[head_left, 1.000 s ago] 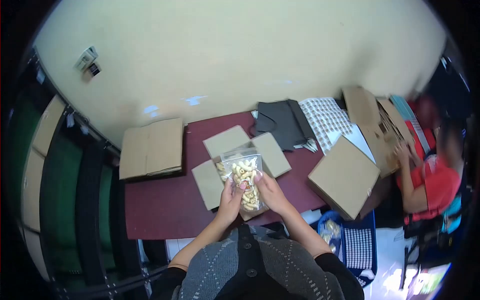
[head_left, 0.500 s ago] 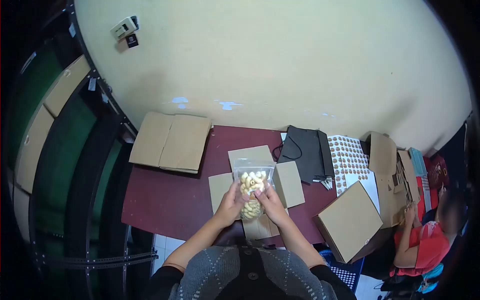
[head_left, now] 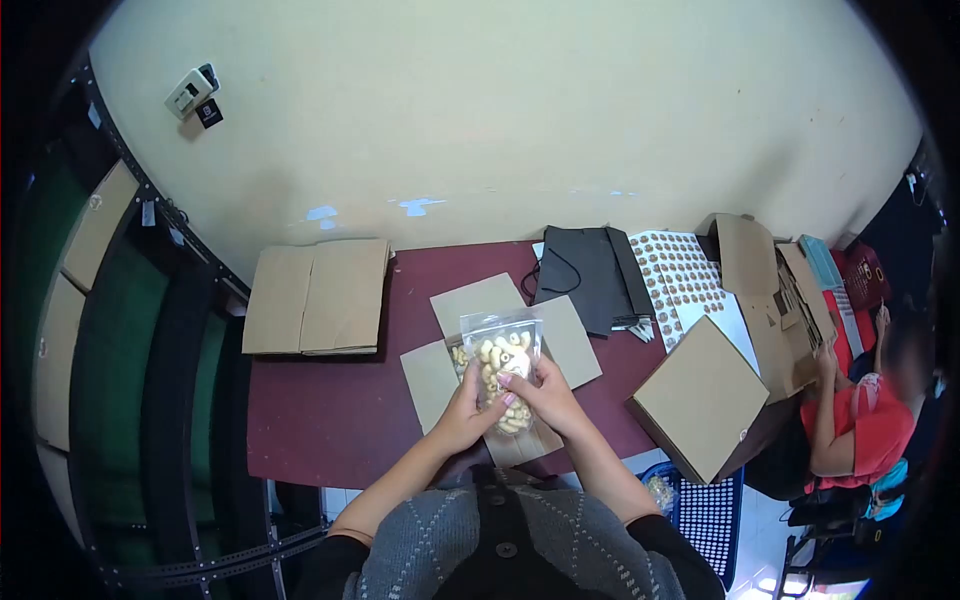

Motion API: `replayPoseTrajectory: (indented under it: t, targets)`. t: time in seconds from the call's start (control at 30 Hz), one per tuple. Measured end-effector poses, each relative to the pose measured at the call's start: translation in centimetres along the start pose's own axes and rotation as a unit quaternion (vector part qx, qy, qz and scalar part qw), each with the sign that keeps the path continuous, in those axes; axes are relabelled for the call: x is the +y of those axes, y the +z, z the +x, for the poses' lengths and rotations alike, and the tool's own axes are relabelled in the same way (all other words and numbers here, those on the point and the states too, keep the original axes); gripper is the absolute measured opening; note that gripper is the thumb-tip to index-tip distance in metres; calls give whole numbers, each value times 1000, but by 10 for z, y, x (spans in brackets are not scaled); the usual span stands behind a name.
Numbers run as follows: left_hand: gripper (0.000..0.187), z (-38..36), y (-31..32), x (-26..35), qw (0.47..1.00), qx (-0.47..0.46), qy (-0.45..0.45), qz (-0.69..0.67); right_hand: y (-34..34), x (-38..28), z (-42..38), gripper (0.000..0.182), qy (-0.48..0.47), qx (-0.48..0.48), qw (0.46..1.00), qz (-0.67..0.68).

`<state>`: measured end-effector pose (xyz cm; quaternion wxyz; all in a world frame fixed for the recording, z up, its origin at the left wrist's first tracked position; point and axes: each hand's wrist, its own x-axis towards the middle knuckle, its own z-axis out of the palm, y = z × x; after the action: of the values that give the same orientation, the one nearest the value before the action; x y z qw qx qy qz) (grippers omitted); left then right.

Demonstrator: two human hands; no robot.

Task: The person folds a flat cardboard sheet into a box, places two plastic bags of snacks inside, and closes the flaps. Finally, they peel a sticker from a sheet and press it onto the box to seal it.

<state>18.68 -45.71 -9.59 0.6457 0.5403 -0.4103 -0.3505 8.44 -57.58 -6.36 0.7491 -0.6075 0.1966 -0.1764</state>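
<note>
A clear zip pouch (head_left: 508, 352) of pale curved snack pieces is held upright between my two hands. My left hand (head_left: 466, 412) grips its lower left side, and my right hand (head_left: 548, 397) its lower right, with the thumbs across the front. Beneath the pouch is an open cardboard box (head_left: 478, 302) with its flaps spread out. Part of another pouch of snacks (head_left: 458, 357) shows inside the box, left of the held one. The rest of the box's inside is hidden by my hands and the pouch.
Flattened cardboard boxes (head_left: 315, 298) lie left on the maroon table (head_left: 310, 415). A black bag (head_left: 590, 275), sticker sheets (head_left: 690, 285) and a closed box (head_left: 700, 400) are to the right. A blue basket (head_left: 712, 525) stands below. At far right, a person (head_left: 860, 430) handles cardboard.
The view has turned and shifted, so the table items appear moved. The pouch, still in both hands, is slightly tilted, and the pouch inside the box now shows beside it.
</note>
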Motion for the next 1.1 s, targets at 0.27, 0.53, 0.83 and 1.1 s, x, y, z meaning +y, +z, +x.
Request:
replayPoseTrajectory:
  t: [0.27,0.53,0.83,1.1]
  targets:
    - [72,-5,-8,14,995,-86,-28,38,-7,4,-7,35,62,4,993,104]
    - [76,-6,-3,22,995,-69,-24,-70,-3,-2,-14,34,20,-8,1000,13]
    - [42,4,-2,10,989,26,101,107,-8,-10,-17,14,-126,115,978,-118]
    - [16,21,-14,42,978,15,101,183,-11,-31,-25,12,-162,178,950,-201]
